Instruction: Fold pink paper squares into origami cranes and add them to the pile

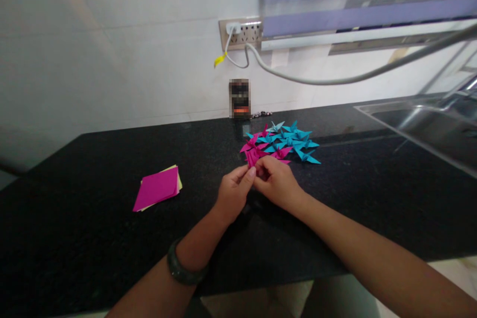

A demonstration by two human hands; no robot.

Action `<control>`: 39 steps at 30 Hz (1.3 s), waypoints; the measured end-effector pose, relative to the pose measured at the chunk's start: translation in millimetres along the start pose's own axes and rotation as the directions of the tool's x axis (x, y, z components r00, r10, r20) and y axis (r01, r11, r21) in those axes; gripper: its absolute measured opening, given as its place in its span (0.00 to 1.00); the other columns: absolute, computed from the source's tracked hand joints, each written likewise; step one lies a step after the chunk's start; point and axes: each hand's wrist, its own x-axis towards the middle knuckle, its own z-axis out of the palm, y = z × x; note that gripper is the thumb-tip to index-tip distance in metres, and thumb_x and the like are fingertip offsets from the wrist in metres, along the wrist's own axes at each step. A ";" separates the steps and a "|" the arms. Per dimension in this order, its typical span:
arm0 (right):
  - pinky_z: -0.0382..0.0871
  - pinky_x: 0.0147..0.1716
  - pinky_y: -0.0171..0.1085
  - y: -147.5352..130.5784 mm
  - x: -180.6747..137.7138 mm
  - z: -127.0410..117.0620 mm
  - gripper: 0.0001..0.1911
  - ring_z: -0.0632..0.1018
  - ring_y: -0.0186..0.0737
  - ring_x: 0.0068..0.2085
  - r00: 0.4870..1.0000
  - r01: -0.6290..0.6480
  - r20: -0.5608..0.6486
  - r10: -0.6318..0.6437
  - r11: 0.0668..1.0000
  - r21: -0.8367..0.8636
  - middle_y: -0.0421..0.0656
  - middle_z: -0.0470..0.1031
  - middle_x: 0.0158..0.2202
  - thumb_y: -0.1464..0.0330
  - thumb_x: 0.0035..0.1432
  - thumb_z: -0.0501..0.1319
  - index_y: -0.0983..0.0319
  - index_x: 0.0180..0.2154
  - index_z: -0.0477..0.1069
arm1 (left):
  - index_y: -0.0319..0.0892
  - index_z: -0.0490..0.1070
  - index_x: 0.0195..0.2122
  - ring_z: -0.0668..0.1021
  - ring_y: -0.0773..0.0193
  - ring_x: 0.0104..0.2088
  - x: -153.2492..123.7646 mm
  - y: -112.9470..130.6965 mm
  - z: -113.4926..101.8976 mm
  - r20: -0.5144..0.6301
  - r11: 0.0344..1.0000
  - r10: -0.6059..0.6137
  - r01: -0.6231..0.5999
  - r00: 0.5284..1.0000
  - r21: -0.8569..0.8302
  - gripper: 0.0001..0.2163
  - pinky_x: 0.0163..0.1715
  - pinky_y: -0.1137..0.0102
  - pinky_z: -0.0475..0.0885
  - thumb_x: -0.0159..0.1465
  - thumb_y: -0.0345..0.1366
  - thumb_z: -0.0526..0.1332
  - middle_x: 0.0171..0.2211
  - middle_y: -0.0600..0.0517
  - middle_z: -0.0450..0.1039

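Both hands meet over the dark countertop, fingers pinched round a piece of folded pink paper (252, 157). My left hand (234, 190) grips it from the left, thumb on top, with a dark bangle on the wrist. From the right, my right hand (278, 182) closes on the same paper, its fingertips partly hidden. Just beyond lies a cluster of paper cranes: several blue cranes (289, 142), several pink cranes (281, 152) and a pale crane (276, 127). A stack of square paper (156, 189), pink on top with yellow beneath, lies to the left.
Against the white wall stands a small pixelated dark object (240, 99), a beaded string (262, 114) beside it. Above is a power outlet (242, 33) with a white plug and cable. A grey hose (316, 81) crosses toward the metal sink (421, 126) at right.
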 end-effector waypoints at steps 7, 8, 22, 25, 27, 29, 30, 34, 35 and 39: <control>0.59 0.24 0.31 0.2 -1.5 0.8 0.03 0.66 0.32 0.24 1.000 0.005 -0.007 -0.004 0.994 0.108 0.39 0.66 0.24 0.70 0.51 0.57 0.62 0.31 0.67 | 0.37 0.73 0.32 0.76 0.64 0.29 6.5 -13.3 -7.7 -0.025 0.961 -0.161 0.151 0.987 -0.232 0.14 0.32 0.68 0.71 0.56 0.44 0.60 0.27 0.49 0.75; 0.60 0.24 0.31 1.2 -1.1 1.4 0.04 0.66 0.32 0.24 0.998 -0.040 -0.033 0.046 0.989 0.146 0.39 0.66 0.24 0.70 0.51 0.56 0.62 0.32 0.67 | 0.36 0.73 0.32 0.76 0.64 0.28 7.2 -14.2 -8.5 -0.028 0.954 -0.176 0.164 0.984 -0.251 0.14 0.32 0.68 0.71 0.56 0.44 0.60 0.27 0.49 0.74; 0.60 0.26 0.32 6.0 1.5 1.2 0.06 0.69 0.33 0.26 1.000 -0.021 0.020 0.020 0.996 0.086 0.41 0.70 0.23 0.70 0.53 0.55 0.63 0.27 0.70 | 0.37 0.74 0.30 0.76 0.66 0.28 10.1 -16.1 -11.6 -0.110 0.997 -0.057 0.052 0.992 -0.053 0.08 0.32 0.71 0.70 0.50 0.35 0.65 0.27 0.50 0.76; 0.59 0.26 0.32 8.9 1.7 1.7 0.07 0.69 0.33 0.25 0.998 0.057 0.005 -0.057 0.998 0.005 0.41 0.70 0.23 0.71 0.54 0.55 0.64 0.27 0.70 | 0.37 0.74 0.29 0.76 0.64 0.27 10.7 -16.8 -13.7 -0.119 0.996 -0.028 0.037 0.992 0.079 0.07 0.30 0.71 0.69 0.51 0.35 0.63 0.26 0.50 0.76; 0.58 0.26 0.31 10.7 1.7 2.3 0.07 0.68 0.32 0.24 0.996 0.092 -0.005 -0.092 0.994 -0.060 0.41 0.70 0.22 0.72 0.53 0.56 0.64 0.25 0.70 | 0.37 0.74 0.29 0.76 0.63 0.27 10.0 -16.6 -13.9 -0.106 0.983 -0.019 0.038 0.994 0.180 0.08 0.30 0.71 0.69 0.52 0.36 0.62 0.26 0.50 0.76; 0.57 0.24 0.31 11.6 1.7 2.9 0.07 0.67 0.32 0.23 0.993 0.114 -0.021 -0.118 0.983 -0.142 0.40 0.68 0.21 0.72 0.51 0.57 0.64 0.22 0.69 | 0.37 0.75 0.28 0.76 0.62 0.27 8.9 -16.6 -13.5 -0.092 0.967 -0.025 0.048 0.995 0.251 0.08 0.29 0.70 0.69 0.52 0.36 0.61 0.25 0.50 0.76; 0.57 0.24 0.31 11.6 1.6 3.2 0.07 0.67 0.32 0.22 0.990 0.127 -0.032 -0.135 0.975 -0.184 0.40 0.68 0.20 0.72 0.51 0.58 0.64 0.21 0.68 | 0.37 0.75 0.28 0.76 0.62 0.28 8.4 -16.7 -13.2 -0.086 0.963 -0.028 0.050 0.996 0.265 0.08 0.29 0.70 0.69 0.52 0.36 0.61 0.25 0.50 0.76; 0.57 0.23 0.32 9.2 0.4 4.5 0.10 0.67 0.33 0.22 0.967 0.203 -0.084 -0.241 0.927 -0.316 0.41 0.68 0.19 0.71 0.52 0.57 0.64 0.20 0.69 | 0.37 0.75 0.29 0.76 0.62 0.29 8.1 -18.3 -11.7 -0.083 0.977 -0.023 0.040 0.996 0.208 0.08 0.31 0.70 0.69 0.52 0.36 0.61 0.25 0.51 0.76; 0.58 0.24 0.32 8.2 -0.1 4.9 0.10 0.68 0.33 0.23 0.960 0.222 -0.094 -0.265 0.919 -0.326 0.42 0.69 0.20 0.71 0.53 0.57 0.64 0.21 0.69 | 0.37 0.75 0.29 0.76 0.62 0.29 8.5 -18.6 -11.3 -0.097 0.982 -0.025 0.042 0.995 0.182 0.08 0.31 0.71 0.69 0.52 0.36 0.62 0.25 0.51 0.76; 0.64 0.28 0.33 5.1 -2.1 5.6 0.10 0.72 0.35 0.27 0.933 0.320 -0.072 -0.352 0.907 -0.274 0.44 0.73 0.24 0.72 0.56 0.54 0.66 0.29 0.73 | 0.36 0.75 0.28 0.75 0.65 0.27 9.9 -18.8 -10.4 -0.177 0.996 -0.073 0.081 0.982 0.039 0.07 0.31 0.70 0.69 0.50 0.35 0.63 0.25 0.51 0.76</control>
